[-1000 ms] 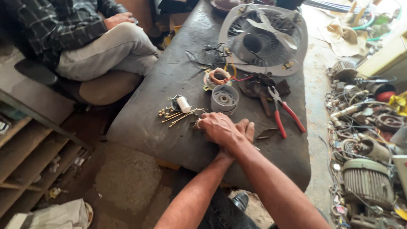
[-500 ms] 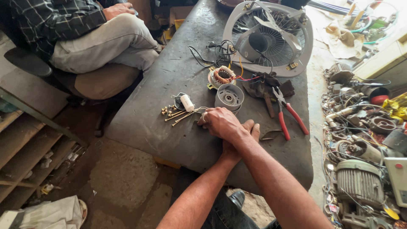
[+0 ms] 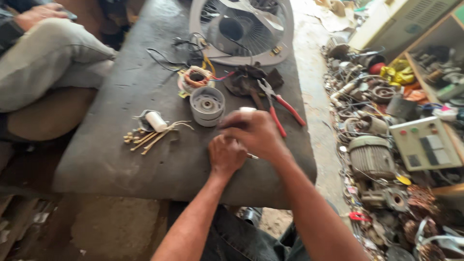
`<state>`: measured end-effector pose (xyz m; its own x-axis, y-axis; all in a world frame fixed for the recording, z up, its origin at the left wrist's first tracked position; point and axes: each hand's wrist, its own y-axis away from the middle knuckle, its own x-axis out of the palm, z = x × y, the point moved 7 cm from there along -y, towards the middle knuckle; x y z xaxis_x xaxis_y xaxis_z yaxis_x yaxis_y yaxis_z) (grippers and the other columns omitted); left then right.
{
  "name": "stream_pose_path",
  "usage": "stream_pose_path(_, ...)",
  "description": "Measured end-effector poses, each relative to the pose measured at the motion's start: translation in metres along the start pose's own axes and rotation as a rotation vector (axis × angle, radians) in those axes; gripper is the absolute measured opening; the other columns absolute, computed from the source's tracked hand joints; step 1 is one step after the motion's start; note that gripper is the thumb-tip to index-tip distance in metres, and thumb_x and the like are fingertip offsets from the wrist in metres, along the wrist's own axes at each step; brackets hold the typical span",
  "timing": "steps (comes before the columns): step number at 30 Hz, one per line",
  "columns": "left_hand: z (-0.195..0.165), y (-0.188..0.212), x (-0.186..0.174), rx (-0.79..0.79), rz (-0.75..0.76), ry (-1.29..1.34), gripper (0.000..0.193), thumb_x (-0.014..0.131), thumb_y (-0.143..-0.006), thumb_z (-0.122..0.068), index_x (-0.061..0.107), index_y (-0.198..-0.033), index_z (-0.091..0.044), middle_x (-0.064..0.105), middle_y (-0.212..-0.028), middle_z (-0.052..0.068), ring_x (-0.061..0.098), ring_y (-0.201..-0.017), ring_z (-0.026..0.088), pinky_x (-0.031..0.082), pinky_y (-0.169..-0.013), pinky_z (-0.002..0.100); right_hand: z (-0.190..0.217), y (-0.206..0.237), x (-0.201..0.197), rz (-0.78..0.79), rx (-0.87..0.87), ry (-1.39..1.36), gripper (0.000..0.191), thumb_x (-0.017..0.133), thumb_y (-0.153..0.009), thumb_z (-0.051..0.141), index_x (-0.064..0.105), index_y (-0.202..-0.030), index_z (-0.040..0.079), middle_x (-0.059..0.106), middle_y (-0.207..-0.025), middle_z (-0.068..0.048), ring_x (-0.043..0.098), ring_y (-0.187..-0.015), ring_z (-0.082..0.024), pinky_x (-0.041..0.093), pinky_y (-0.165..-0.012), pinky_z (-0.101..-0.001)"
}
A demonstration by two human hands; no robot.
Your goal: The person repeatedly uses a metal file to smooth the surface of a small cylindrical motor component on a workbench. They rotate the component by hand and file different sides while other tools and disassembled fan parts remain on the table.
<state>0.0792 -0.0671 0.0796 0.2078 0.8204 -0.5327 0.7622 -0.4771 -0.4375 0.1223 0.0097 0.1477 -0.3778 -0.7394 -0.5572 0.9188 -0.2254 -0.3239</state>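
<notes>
My left hand rests as a fist on the dark tabletop, and a thin metal piece pokes out of it to the right. My right hand lies over and just beyond it, fingers curled round a small white part whose tip shows. In front of the hands stands a grey round motor housing, with a copper-wound coil behind it. To the left lie a white cylinder and several brass screws and long bolts.
Red-handled pliers lie to the right of the housing. A white fan guard sits at the table's far end. A seated person's leg is at the left. Scrap motors, a control box and wires crowd the floor on the right.
The view has swung left and closer. My hands have shifted right, away from the screws and bolts, and my right hand now sits above my left with the white part in it.
</notes>
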Motion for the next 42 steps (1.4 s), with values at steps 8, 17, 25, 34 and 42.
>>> stream_pose_path(8,-0.011,-0.004,-0.001,-0.033,-0.004,0.065,0.036,0.057,-0.1,-0.034,0.059,-0.074,-0.009,0.063,-0.063,0.019,0.064,-0.065,0.045,0.046,-0.062,0.058,-0.105,0.117,-0.045,-0.103,0.526,-0.377,0.012,0.077,-0.084,0.001,0.077,-0.096,-0.002,0.076,-0.079,-0.006,0.071,-0.069,-0.011,0.059,-0.065,-0.0269)
stream_pose_path(17,-0.017,-0.004,0.006,-0.062,0.034,0.065,0.04,0.055,-0.101,-0.033,0.056,-0.07,-0.007,0.059,-0.055,0.015,0.063,-0.056,0.04,0.045,-0.057,0.053,-0.114,0.115,-0.035,-0.13,0.551,-0.362,0.009,0.076,-0.086,0.001,0.077,-0.093,-0.002,0.076,-0.076,-0.006,0.069,-0.067,-0.01,0.057,-0.061,-0.026)
stream_pose_path(25,-0.02,-0.003,0.005,-0.012,-0.004,0.063,0.04,0.055,-0.101,-0.033,0.056,-0.071,-0.007,0.059,-0.056,0.015,0.063,-0.057,0.04,0.045,-0.056,0.053,-0.122,0.113,-0.033,-0.066,0.615,-0.446,0.012,0.077,-0.084,0.001,0.078,-0.096,-0.002,0.076,-0.078,-0.007,0.071,-0.068,-0.012,0.059,-0.062,-0.0255)
stream_pose_path(34,-0.017,-0.003,0.005,-0.048,0.024,0.05,0.04,0.055,-0.101,-0.034,0.057,-0.071,-0.008,0.061,-0.057,0.016,0.063,-0.059,0.042,0.046,-0.058,0.054,-0.114,0.117,-0.031,-0.199,0.543,-0.362,0.011,0.077,-0.084,-0.002,0.08,-0.095,-0.001,0.076,-0.079,-0.006,0.069,-0.068,-0.009,0.058,-0.062,-0.0245)
stream_pose_path(42,-0.018,-0.002,0.003,-0.041,0.0,0.042,0.038,0.056,-0.1,-0.033,0.058,-0.072,-0.008,0.062,-0.059,0.017,0.064,-0.061,0.043,0.045,-0.059,0.055,-0.071,0.138,-0.025,-0.493,0.362,-0.036,0.015,0.075,-0.089,0.002,0.081,-0.102,0.002,0.076,-0.078,-0.006,0.067,-0.068,-0.007,0.054,-0.062,-0.0228)
